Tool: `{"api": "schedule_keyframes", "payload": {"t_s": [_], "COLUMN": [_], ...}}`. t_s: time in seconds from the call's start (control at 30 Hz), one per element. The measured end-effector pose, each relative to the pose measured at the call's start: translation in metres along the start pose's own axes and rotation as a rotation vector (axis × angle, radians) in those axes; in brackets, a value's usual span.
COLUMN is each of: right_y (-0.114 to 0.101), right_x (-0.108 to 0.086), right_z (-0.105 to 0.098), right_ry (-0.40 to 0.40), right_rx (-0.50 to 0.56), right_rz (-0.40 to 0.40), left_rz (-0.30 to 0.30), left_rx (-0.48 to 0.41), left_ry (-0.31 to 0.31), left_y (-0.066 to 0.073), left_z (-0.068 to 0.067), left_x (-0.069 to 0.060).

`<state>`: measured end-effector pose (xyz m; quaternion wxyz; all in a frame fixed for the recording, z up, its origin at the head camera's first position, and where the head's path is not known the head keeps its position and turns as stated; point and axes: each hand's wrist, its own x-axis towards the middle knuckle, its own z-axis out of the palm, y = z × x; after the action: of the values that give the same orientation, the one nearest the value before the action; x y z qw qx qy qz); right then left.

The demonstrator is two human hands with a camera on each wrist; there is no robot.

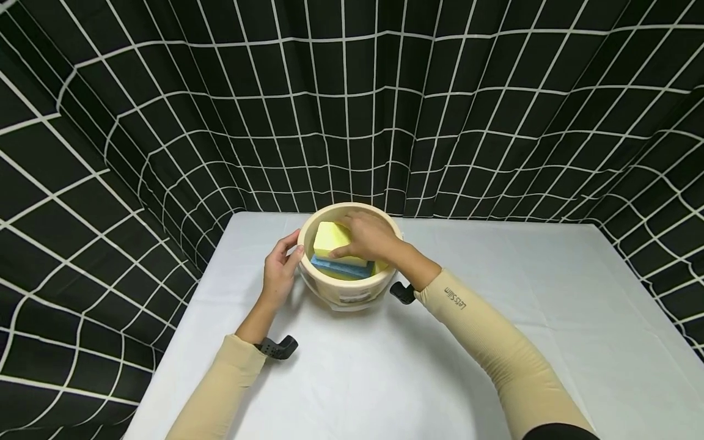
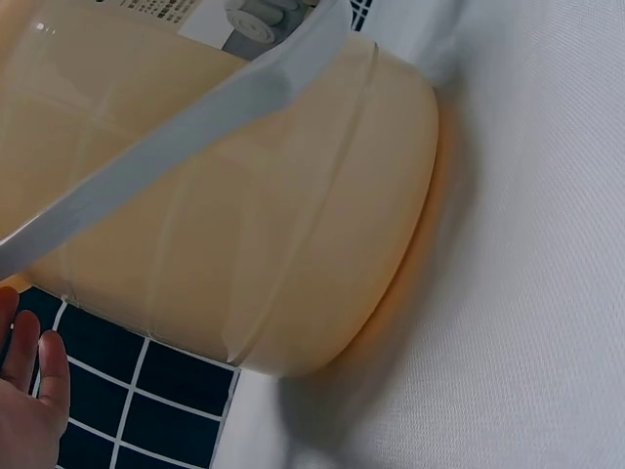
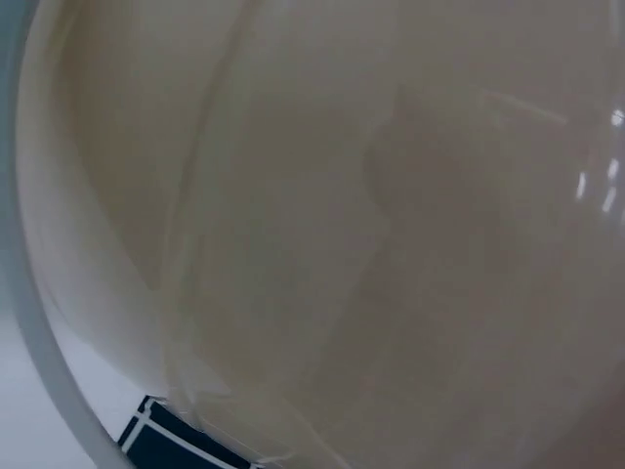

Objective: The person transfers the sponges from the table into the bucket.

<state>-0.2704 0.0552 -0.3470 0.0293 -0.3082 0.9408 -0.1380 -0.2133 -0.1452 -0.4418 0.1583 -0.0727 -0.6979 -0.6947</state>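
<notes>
A cream plastic bucket (image 1: 352,284) stands upright on the white table. Inside it a yellow sponge block (image 1: 329,237) lies over a blue layer (image 1: 343,267), with more yellow at the bottom. My right hand (image 1: 368,235) reaches in over the right rim and grips the yellow sponge, thumb in front and fingers toward the back; part of the sponge is hidden beneath it. At the left rim, my left hand (image 1: 282,269) touches the bucket's outside with thumb and fingers spread. In the right wrist view the bucket wall (image 3: 293,195) blocks sight of the right hand.
A pale grey handle (image 2: 195,137) hangs across the bucket's front, near a printed label (image 2: 195,20). White cloth covers the table (image 1: 522,293). Behind and at the sides hangs a black curtain (image 1: 357,110) with a white grid.
</notes>
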Motion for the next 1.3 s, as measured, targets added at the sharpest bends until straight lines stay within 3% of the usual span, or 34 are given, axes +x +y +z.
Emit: {"api": "schedule_keyframes", "payload": {"t_s": [0.17,0.47,0.83,1.1,1.3], "right_y": [0.002,0.001,0.002,0.003,0.008], "right_x": [-0.001,-0.004,-0.01,-0.011,-0.022], "right_z": [0.0,-0.001,0.002,0.001,-0.007], "right_ry": [-0.002,-0.025,0.001,-0.009,0.04], "right_rx": [0.01,0.029,0.027,0.047,0.128], "right_rz": [-0.011,0.003,0.025,-0.014,-0.024], "left_rz": [0.007,-0.036,-0.063,-0.057,-0.07], "left_rx": [0.009,-0.044,-0.082,-0.078,-0.032], "left_ry": [0.007,0.032,0.009,0.022,0.01], "left_y": [-0.002,0.001,0.001,0.002,0.006], "left_z": [0.001,0.002,0.004,0.004,0.0], "left_x": [0.0,0.002,-0.001,-0.002,-0.001]}}
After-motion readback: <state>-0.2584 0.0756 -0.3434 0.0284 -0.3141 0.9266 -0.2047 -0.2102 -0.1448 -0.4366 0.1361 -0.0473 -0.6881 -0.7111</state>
